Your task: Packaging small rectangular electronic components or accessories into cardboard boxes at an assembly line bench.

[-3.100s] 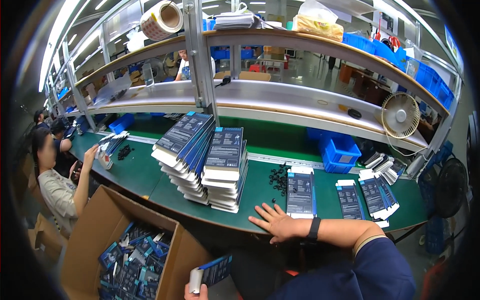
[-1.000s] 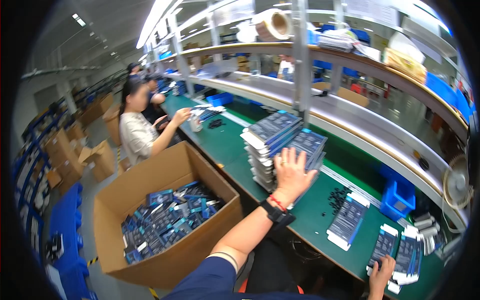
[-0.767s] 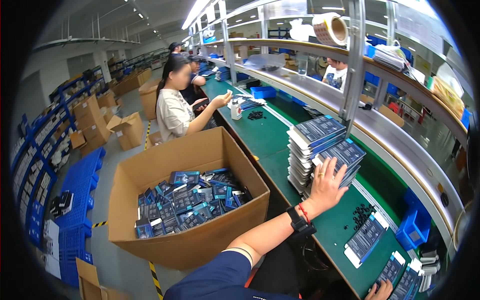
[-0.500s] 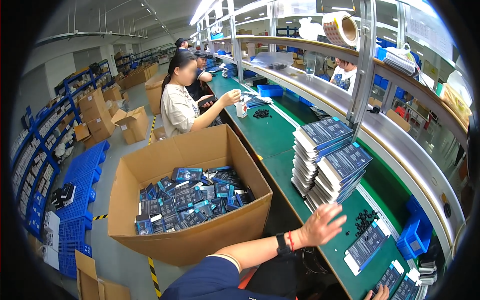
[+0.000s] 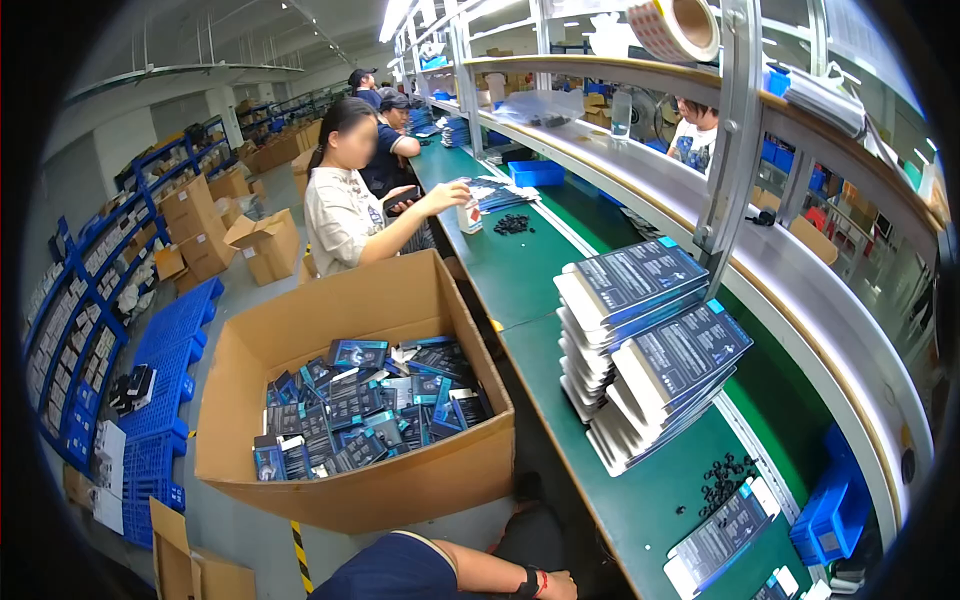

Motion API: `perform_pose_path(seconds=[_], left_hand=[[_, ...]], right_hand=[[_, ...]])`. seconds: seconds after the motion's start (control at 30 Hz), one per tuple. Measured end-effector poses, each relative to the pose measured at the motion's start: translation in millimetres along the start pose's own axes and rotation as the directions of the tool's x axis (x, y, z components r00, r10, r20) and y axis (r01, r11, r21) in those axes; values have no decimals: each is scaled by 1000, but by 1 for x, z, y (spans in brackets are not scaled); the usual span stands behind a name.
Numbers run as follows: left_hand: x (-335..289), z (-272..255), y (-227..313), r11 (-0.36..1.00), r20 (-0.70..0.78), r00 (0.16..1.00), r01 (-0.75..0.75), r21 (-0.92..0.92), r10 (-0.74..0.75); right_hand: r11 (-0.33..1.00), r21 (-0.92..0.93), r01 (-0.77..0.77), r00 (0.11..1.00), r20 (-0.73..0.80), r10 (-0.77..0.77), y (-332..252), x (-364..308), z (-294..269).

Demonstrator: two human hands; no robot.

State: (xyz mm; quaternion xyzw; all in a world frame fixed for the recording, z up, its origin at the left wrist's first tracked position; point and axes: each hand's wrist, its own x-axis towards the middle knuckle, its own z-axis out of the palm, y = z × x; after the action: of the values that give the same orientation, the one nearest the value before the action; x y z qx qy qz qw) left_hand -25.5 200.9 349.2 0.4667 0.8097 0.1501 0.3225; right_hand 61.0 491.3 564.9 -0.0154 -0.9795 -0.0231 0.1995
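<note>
My left hand (image 5: 560,585) is at the bottom of the view, by the near edge of the green workbench (image 5: 545,375). Its fingers are cut off by the frame, so whether it holds anything is hidden. My right hand is out of sight. On the bench ahead, two leaning stacks of flattened dark-blue and white packaging boxes (image 5: 680,350) stand side by side. Nearer lies one flat packaging box (image 5: 722,538) beside a scatter of small black parts (image 5: 728,482). Part of another flat box (image 5: 778,585) shows at the lower edge.
Left of the bench stands a big open carton (image 5: 365,505) holding many small dark boxes (image 5: 365,405). A blue bin (image 5: 832,515) sits at the right. A metal post (image 5: 735,140) and shelf rise behind the stacks. A co-worker (image 5: 345,205) works farther along.
My left hand has dropped from above the bench, beside the stacks, to the bottom edge. My right hand has left the view. The view has shifted slightly.
</note>
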Motion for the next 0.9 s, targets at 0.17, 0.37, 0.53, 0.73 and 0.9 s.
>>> perform_pose_path(seconds=[0.17, 0.37, 0.53, 0.73, 0.9], left_hand=[[49, -12, 7, 972, 174, 984, 80, -219, -42], [100, -44, 20, 968, 143, 989, 11, -252, 26], [153, -86, 21, 959, 76, 995, -36, -283, 60], [182, -128, 22, 942, -46, 999, -32, -333, 18], [173, -139, 18, 936, -137, 990, -26, -351, -25]], right_hand=[[991, 50, -128, 983, 138, 120, 6, 4, 12], [983, -82, -165, 930, 318, 182, 27, -20, 27], [968, -226, -108, 981, 135, 141, 24, -31, 51], [975, -219, -22, 997, 70, 38, 66, 8, 40], [974, -206, 95, 992, 97, -76, 90, 4, 32]])
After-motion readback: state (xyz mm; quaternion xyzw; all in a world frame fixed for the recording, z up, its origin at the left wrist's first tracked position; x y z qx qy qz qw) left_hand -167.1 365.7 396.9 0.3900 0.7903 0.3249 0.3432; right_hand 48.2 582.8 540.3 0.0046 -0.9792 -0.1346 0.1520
